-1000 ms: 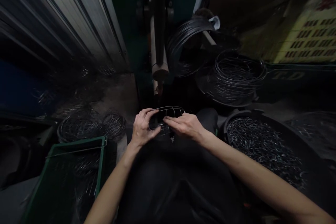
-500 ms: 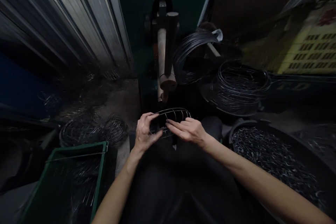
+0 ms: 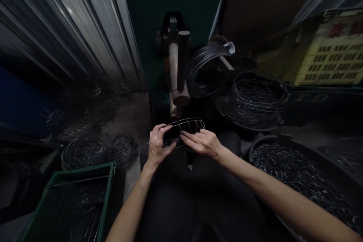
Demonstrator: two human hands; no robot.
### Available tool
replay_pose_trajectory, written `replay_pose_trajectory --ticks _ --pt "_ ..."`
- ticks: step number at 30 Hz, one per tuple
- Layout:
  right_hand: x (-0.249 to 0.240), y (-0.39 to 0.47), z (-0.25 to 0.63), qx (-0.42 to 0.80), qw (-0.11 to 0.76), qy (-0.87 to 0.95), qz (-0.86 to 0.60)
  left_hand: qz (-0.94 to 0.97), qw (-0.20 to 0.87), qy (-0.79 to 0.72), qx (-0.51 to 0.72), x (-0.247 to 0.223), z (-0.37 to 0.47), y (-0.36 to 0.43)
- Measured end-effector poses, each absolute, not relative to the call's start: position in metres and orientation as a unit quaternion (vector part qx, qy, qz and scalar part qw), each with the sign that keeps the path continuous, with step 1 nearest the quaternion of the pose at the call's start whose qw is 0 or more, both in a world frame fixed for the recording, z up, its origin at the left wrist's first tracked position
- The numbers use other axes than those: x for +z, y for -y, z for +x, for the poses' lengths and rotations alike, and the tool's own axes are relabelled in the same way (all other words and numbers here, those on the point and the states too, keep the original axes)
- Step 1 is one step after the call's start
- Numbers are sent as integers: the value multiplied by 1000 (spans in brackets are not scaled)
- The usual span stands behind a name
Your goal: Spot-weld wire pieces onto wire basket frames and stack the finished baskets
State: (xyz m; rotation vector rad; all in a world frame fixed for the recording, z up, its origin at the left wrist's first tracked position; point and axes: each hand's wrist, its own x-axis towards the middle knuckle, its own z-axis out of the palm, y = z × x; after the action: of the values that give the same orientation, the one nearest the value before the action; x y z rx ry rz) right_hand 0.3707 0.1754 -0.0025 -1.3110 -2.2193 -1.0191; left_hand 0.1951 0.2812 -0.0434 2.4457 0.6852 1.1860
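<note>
A round cage of thin wire (image 3: 189, 121) is held between both hands, just below the rod ends of a machine (image 3: 180, 97). My left hand (image 3: 157, 144) grips its left side, thumb below and fingers above. My right hand (image 3: 202, 142) is at its right side, fingers wrapped on the rim and the forefinger reaching towards the middle. Whether a small piece sits at the right fingertips is too dark to tell.
A green crate (image 3: 109, 193) stands at the lower left, beside wire coils (image 3: 123, 147). At the right are a tub of small metal pieces (image 3: 286, 166), a wire coil (image 3: 259, 94) and a yellow crate (image 3: 329, 58).
The view has tilted up, so the machine and crates appear lower and a metal panel shows at the top. Both hands keep nearly the same hold on the wire cage.
</note>
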Motion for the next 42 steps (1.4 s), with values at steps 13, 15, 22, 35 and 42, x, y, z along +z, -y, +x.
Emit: replay_pose_trajectory --ticks 13,15,22,35,42 --pt "-10 -180 373 -382 175 784 -457 866 173 -213 418 -56 195 -294" --pt "-11 -180 373 -379 181 787 -453 866 176 -208 420 -56 193 -294" --pt "-12 -185 377 -374 187 792 -445 876 172 -192 407 -54 196 -303" --pt "-13 -184 380 -378 152 778 -477 870 176 -193 419 -50 200 -304" --pt "-14 -194 383 -382 167 782 -463 871 159 -193 422 -48 204 -316"
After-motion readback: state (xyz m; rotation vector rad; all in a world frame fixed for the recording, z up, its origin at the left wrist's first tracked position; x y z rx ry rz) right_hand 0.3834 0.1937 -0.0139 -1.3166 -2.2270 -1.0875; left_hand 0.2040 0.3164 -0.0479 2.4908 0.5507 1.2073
